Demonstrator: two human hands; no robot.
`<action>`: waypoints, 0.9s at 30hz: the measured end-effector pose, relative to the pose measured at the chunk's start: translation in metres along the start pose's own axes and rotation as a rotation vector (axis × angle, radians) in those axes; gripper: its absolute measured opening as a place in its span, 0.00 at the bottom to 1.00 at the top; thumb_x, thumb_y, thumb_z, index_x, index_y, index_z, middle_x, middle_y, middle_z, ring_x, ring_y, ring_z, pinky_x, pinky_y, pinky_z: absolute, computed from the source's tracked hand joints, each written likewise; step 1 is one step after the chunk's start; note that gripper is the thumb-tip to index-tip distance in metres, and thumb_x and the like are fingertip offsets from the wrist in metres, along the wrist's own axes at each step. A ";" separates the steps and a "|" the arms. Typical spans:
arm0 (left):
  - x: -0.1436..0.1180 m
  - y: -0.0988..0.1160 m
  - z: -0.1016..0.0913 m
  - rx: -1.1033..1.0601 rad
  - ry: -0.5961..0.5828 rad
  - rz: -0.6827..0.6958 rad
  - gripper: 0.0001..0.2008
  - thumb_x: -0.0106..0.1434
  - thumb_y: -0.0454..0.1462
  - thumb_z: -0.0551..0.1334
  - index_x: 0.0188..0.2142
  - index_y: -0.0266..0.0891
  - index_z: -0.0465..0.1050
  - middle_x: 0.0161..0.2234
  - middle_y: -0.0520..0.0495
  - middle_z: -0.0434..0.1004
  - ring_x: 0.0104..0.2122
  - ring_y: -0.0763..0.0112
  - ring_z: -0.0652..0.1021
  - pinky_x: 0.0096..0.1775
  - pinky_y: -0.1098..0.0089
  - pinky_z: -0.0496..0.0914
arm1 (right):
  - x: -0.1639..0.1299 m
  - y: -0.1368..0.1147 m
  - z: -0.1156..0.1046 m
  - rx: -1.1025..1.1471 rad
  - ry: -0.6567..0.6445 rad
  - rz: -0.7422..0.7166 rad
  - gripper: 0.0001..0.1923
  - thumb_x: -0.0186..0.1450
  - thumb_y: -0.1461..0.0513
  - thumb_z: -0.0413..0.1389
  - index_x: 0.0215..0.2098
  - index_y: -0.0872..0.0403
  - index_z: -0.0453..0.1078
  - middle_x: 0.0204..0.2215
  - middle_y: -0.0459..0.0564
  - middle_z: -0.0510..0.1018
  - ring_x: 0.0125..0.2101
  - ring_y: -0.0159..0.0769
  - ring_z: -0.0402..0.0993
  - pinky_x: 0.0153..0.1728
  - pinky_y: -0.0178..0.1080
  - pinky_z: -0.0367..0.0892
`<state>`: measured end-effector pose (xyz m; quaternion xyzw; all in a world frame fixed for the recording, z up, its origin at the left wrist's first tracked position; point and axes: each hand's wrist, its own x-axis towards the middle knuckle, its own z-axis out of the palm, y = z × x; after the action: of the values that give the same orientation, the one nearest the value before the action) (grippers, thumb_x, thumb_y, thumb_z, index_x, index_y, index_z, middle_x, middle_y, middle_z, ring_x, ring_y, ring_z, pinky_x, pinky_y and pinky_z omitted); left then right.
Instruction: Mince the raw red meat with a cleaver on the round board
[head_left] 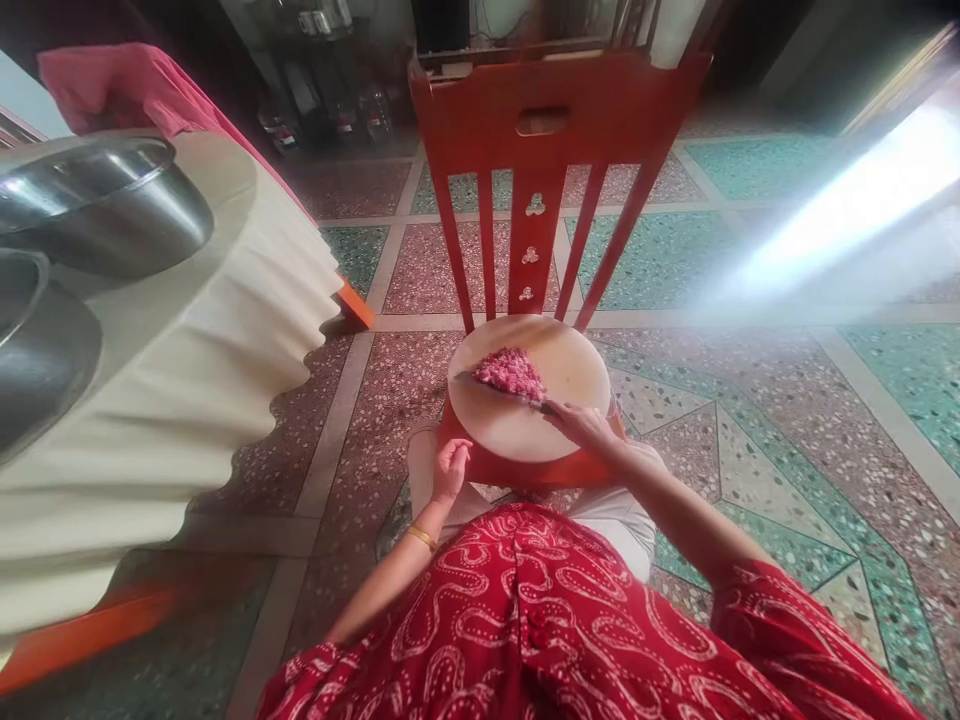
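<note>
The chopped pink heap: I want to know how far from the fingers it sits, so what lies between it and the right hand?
In the head view, the knife blade lies between the chopped pink heap and the right hand, on the round board.

A pale cream round board (555, 420) is showing a heap of pink-purple chopped bits (510, 372) on a red-orange chair (547, 130). A red garment (540, 620) near the camera is carrying white swirls. The floor (750, 440) is alternating speckled maroon and green. At left, a cream cloth (225, 330) is lying under grey steel bowls (97, 205).
</note>
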<state>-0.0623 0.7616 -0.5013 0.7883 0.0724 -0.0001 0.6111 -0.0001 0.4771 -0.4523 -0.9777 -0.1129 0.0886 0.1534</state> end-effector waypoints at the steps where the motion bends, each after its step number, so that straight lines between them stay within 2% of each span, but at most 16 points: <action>1: 0.000 0.000 -0.001 0.000 0.001 -0.002 0.11 0.59 0.41 0.53 0.32 0.37 0.70 0.22 0.53 0.66 0.24 0.74 0.68 0.28 0.74 0.64 | 0.002 -0.002 0.000 0.093 0.041 0.030 0.18 0.66 0.51 0.47 0.48 0.47 0.67 0.32 0.50 0.77 0.28 0.36 0.72 0.28 0.34 0.61; 3: 0.000 0.001 -0.001 0.003 0.000 -0.003 0.11 0.59 0.41 0.53 0.32 0.37 0.70 0.22 0.53 0.66 0.24 0.74 0.68 0.28 0.74 0.64 | 0.000 -0.007 0.002 0.371 0.079 0.134 0.19 0.66 0.50 0.45 0.44 0.51 0.69 0.25 0.48 0.75 0.23 0.32 0.69 0.24 0.32 0.60; 6: 0.004 0.003 0.004 0.013 -0.020 0.012 0.11 0.59 0.41 0.53 0.32 0.37 0.71 0.22 0.53 0.67 0.24 0.74 0.69 0.28 0.74 0.64 | -0.010 -0.015 0.003 0.886 -0.003 0.373 0.23 0.65 0.46 0.43 0.39 0.56 0.68 0.15 0.42 0.66 0.13 0.27 0.59 0.13 0.30 0.54; 8: 0.009 0.005 0.011 0.015 -0.046 0.026 0.11 0.59 0.41 0.53 0.32 0.37 0.71 0.22 0.52 0.68 0.24 0.74 0.69 0.29 0.74 0.64 | -0.020 -0.022 0.001 1.165 -0.067 0.504 0.25 0.63 0.44 0.43 0.40 0.56 0.66 0.14 0.40 0.62 0.10 0.25 0.55 0.11 0.28 0.50; 10: 0.015 0.007 0.018 0.017 -0.079 0.031 0.11 0.59 0.41 0.53 0.32 0.38 0.71 0.22 0.52 0.69 0.24 0.74 0.70 0.29 0.74 0.64 | -0.029 -0.028 -0.004 1.291 -0.073 0.557 0.26 0.62 0.43 0.44 0.42 0.55 0.65 0.14 0.39 0.63 0.10 0.25 0.55 0.10 0.28 0.50; 12: 0.020 0.010 0.023 0.014 -0.095 0.036 0.11 0.59 0.41 0.54 0.32 0.38 0.72 0.22 0.52 0.69 0.24 0.73 0.70 0.29 0.74 0.64 | -0.036 -0.037 -0.010 1.202 -0.006 0.512 0.25 0.62 0.44 0.43 0.41 0.55 0.65 0.15 0.40 0.64 0.11 0.26 0.56 0.12 0.29 0.52; 15: 0.024 0.011 0.025 -0.008 -0.064 0.065 0.11 0.59 0.40 0.54 0.32 0.38 0.71 0.23 0.52 0.70 0.25 0.73 0.71 0.30 0.74 0.65 | -0.038 -0.057 -0.011 0.795 0.116 0.264 0.19 0.63 0.51 0.46 0.44 0.53 0.67 0.22 0.46 0.72 0.21 0.32 0.68 0.22 0.32 0.62; 18: 0.020 0.008 0.022 -0.012 -0.046 0.078 0.11 0.59 0.40 0.53 0.32 0.38 0.71 0.24 0.51 0.70 0.26 0.73 0.71 0.30 0.73 0.65 | -0.029 -0.087 0.006 0.469 0.096 0.088 0.18 0.64 0.57 0.47 0.51 0.50 0.64 0.34 0.51 0.77 0.32 0.38 0.73 0.32 0.35 0.64; 21: 0.014 -0.001 0.014 0.010 -0.056 0.053 0.11 0.60 0.41 0.53 0.33 0.38 0.72 0.24 0.50 0.71 0.26 0.72 0.71 0.31 0.73 0.65 | -0.008 -0.116 0.028 0.392 0.025 0.101 0.18 0.65 0.59 0.45 0.52 0.51 0.63 0.35 0.52 0.78 0.33 0.40 0.74 0.34 0.36 0.64; 23: 0.010 -0.008 0.008 0.013 -0.051 0.035 0.11 0.60 0.41 0.54 0.33 0.38 0.72 0.24 0.50 0.71 0.26 0.72 0.71 0.31 0.73 0.65 | 0.008 -0.126 0.036 0.452 0.028 0.171 0.17 0.65 0.60 0.45 0.51 0.52 0.64 0.35 0.53 0.77 0.34 0.40 0.74 0.34 0.36 0.64; 27: 0.007 -0.015 0.001 0.022 -0.025 0.018 0.12 0.60 0.42 0.53 0.34 0.38 0.72 0.25 0.50 0.71 0.26 0.71 0.71 0.30 0.73 0.66 | 0.030 -0.115 0.027 0.656 0.102 0.319 0.14 0.64 0.60 0.44 0.44 0.54 0.66 0.31 0.52 0.75 0.30 0.37 0.71 0.31 0.35 0.64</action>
<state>-0.0573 0.7648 -0.5166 0.7955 0.0578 -0.0051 0.6032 0.0009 0.5990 -0.4449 -0.8851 0.0831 0.0938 0.4483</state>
